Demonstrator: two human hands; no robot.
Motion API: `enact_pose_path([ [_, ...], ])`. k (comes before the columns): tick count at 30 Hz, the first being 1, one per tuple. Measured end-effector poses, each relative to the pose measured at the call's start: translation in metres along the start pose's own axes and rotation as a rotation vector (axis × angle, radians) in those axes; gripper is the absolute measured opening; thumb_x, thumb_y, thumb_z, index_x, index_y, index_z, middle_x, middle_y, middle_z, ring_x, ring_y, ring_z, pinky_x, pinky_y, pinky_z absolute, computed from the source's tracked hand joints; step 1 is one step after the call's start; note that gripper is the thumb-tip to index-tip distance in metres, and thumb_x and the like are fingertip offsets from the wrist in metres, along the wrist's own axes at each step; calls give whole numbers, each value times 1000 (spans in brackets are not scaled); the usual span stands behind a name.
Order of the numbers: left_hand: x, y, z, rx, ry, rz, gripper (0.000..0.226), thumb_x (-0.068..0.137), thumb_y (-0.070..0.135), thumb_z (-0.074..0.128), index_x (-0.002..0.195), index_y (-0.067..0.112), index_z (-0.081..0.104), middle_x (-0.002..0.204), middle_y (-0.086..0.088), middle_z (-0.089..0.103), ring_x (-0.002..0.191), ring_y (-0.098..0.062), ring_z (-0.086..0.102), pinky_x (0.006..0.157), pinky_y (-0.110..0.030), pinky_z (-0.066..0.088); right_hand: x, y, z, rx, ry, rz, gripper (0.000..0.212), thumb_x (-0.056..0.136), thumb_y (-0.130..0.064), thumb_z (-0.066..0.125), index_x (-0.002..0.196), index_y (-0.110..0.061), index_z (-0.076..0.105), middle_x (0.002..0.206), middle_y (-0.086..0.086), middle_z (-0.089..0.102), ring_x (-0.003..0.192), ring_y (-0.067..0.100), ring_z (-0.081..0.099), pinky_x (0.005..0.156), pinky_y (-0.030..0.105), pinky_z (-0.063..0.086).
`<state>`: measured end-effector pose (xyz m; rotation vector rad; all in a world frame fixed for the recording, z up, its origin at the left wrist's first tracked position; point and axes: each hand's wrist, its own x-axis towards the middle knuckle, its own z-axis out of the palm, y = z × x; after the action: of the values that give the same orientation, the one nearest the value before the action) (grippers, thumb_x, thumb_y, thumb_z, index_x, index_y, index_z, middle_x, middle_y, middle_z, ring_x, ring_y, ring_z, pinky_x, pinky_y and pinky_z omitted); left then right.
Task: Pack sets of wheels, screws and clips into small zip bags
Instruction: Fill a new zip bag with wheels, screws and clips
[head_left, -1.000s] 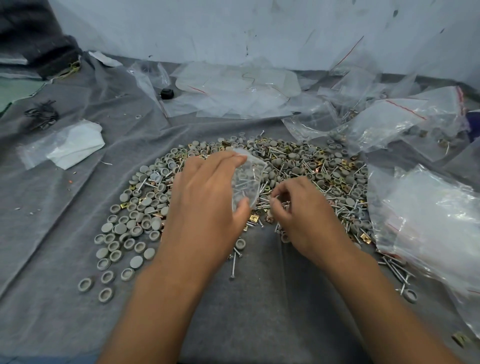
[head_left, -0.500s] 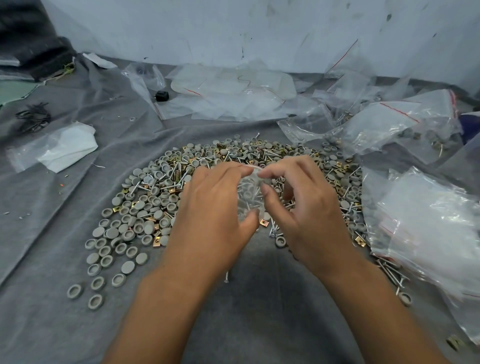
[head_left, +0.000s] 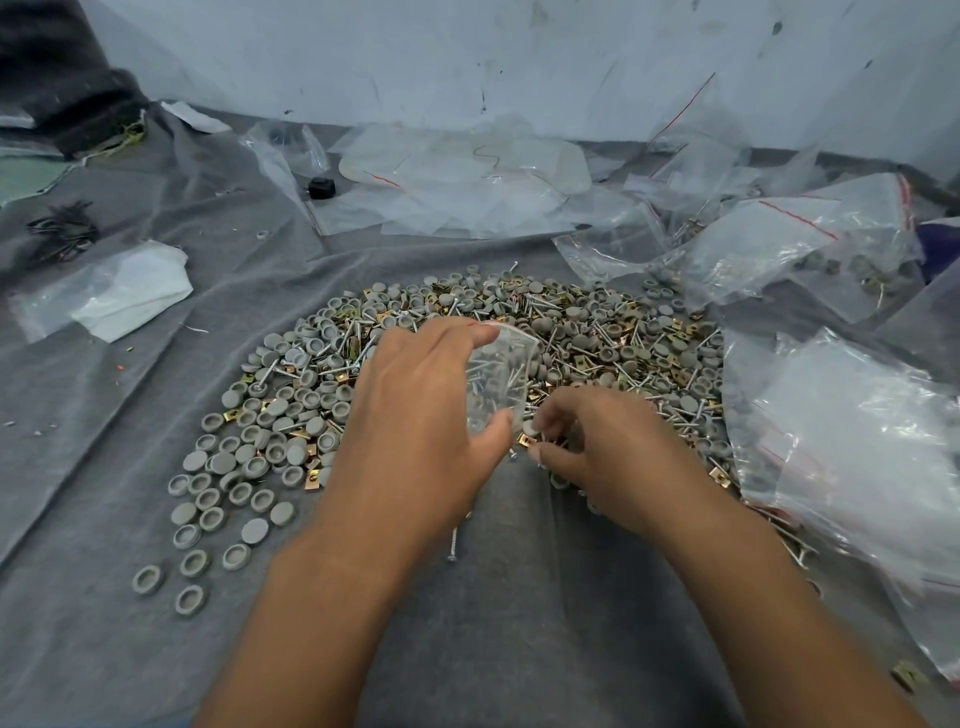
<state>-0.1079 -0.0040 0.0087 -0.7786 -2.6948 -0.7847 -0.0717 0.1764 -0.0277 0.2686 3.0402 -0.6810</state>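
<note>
L hand grips 1 small clear zip bag upright so bits stay in; R hand pinches a shiny gold clip to add.

This looks like a small hand-packing workplace, not a home table. A wide heap of round grey plastic wheels, silver screws and brass-coloured square clips lies loose on a wrinkled grey felt cloth spread as a work surface. Beyond the heap, clear red-striped zip bags lie in drifts (some already filled) against a scuffed, stained white wall. Right of the heap sits a bulk clear plastic sack.
</note>
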Motion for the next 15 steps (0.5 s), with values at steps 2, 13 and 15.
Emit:
enact_pose_path([
  [2, 0, -1, 0, 6, -4, -4, 63, 82, 36, 75, 140, 28, 51, 131, 17, 53, 112, -5, 37, 97, -22, 31, 1, -5, 4, -76, 33, -38, 9, 94, -38, 68, 103, -36, 66, 98, -17, 59, 86, 9, 57, 76, 36, 54],
  [13, 0, -2, -2, 10, -4, 9, 63, 80, 33, 76, 138, 25, 54, 130, 14, 56, 110, -10, 40, 97, -26, 34, 7, -11, 15, -149, 117, -55, 11, 97, -39, 62, 99, -31, 55, 101, -12, 54, 99, 15, 51, 74, 33, 41],
  [15, 0, -2, -2, 17, -9, 7, 63, 80, 34, 76, 139, 26, 53, 130, 15, 55, 109, -8, 38, 96, -25, 33, 5, -11, 14, -77, 99, -69, 12, 96, -35, 65, 95, -32, 54, 95, -15, 56, 94, 14, 54, 71, 35, 44],
])
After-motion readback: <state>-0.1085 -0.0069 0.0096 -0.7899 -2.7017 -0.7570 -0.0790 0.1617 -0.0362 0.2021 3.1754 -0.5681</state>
